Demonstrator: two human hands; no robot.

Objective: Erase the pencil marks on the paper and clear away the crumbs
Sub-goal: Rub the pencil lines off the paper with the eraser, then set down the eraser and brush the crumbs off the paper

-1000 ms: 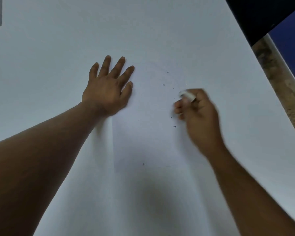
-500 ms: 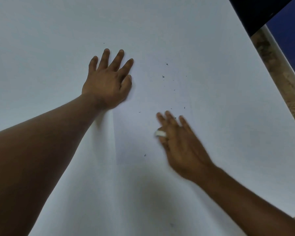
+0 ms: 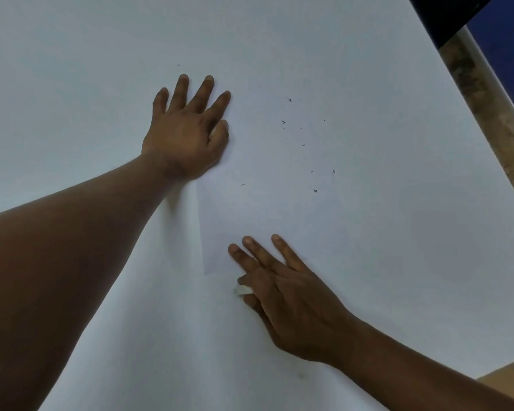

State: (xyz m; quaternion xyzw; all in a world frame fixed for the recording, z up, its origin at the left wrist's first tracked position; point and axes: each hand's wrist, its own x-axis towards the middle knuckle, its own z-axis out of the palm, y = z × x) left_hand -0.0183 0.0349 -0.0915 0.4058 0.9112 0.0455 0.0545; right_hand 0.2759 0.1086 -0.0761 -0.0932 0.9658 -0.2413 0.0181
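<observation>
Fingers (image 3: 251,246) of the right hand (image 3: 291,301) lie straight at lower centre, eraser (image 3: 243,290) pinched by thumb; left hand (image 3: 187,129) is flat on the paper (image 3: 368,232), upper centre. Marks look gone, crumbs (image 3: 314,190) remain centre-right. Likely step is sweeping; next move: brush them off the worktop (image 3: 57,69).

White paper (image 3: 279,40), dark crumbs (image 3: 315,190)

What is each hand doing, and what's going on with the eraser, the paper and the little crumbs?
left hand: flat, fingers spread, pressing the paper down.
right hand: three fingers straight on the paper, thumb and forefinger pinching the eraser.
eraser: white, held at the paper's near edge.
paper: lying flat, no pencil marks to be seen.
crumbs: dark bits scattered, not cleared.
</observation>
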